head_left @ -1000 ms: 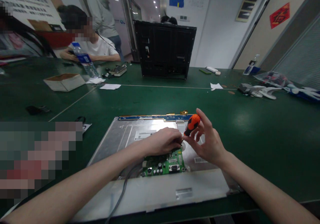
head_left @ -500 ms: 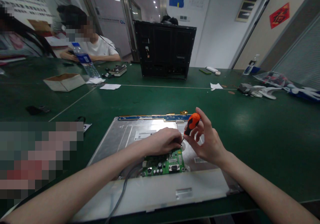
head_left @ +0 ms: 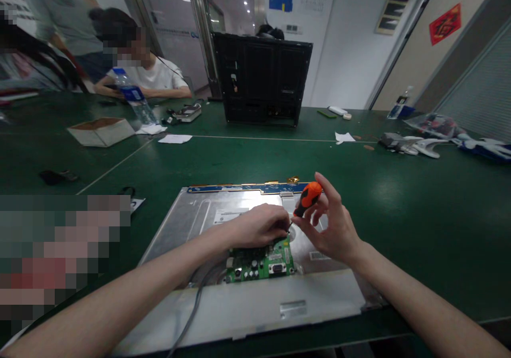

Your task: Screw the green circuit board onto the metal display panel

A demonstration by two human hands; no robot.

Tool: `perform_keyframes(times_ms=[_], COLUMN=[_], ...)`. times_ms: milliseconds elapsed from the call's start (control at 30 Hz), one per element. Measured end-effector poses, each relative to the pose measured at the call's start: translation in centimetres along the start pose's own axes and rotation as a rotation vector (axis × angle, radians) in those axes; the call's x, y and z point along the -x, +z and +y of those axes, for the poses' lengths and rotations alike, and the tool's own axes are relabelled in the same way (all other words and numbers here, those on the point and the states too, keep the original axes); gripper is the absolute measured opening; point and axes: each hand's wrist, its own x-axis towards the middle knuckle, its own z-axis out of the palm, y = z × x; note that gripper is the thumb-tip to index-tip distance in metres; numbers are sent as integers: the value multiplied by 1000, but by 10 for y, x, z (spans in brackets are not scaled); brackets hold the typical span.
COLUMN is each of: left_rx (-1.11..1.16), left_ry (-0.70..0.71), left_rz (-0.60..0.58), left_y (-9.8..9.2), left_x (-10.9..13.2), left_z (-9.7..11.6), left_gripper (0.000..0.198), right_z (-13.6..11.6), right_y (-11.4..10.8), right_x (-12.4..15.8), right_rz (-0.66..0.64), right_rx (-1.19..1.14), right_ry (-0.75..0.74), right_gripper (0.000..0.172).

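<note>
My right hand [head_left: 337,225] grips an orange and black screwdriver [head_left: 308,198] between thumb and fingers, with the index finger at the top of its handle. Its shaft slants down and left to the upper right corner of a green circuit board [head_left: 259,267]. My left hand [head_left: 265,225] rests over the board's upper part, its fingers curled together close to the screwdriver's tip; whatever they pinch is hidden. The board sits on the silvery metal back of a display panel [head_left: 183,230] lying flat. A grey cable [head_left: 195,307] runs from beside the board toward me.
The panel lies on a green table [head_left: 247,158]. Farther back stand a black monitor housing [head_left: 263,81], an open carton [head_left: 101,133] and a water bottle [head_left: 138,97]. White gloves [head_left: 423,146] lie at the right. Other people are at the far left.
The screwdriver's handle has tilted very slightly to the right in my right hand. My left hand stays in place. A standing person at the far left has shifted.
</note>
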Motion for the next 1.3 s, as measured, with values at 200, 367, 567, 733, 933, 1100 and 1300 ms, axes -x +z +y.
perform_keyframes(times_ms=[200, 367, 567, 733, 933, 1100, 1300], left_rx=[-2, -22, -6, -18, -120, -261, -304], left_ry=[-7, 2, -6, -29, -194, -405, -529], left_rz=[-10, 2, -18, 35, 67, -204, -361], left_y=[-1, -2, -5, -30, -85, -96, -82], left_x=[0, 0, -1, 2, 12, 20, 18], left_z=[2, 2, 6, 11, 4, -5, -3], left_gripper=[6, 6, 8, 8, 13, 11, 10], right_z=[0, 1, 1, 0, -2, -2, -2], right_y=[0, 0, 0, -2, -3, -2, -3], right_x=[0, 0, 0, -1, -2, -2, -3], right_rz=[3, 12, 22, 69, 74, 66, 60], right_rx=[-2, -14, -32, -49, -42, -54, -58], right_ry=[-12, -4, -12, -4, -13, -20, -25], right_gripper=[82, 82, 82, 83, 82, 83, 81])
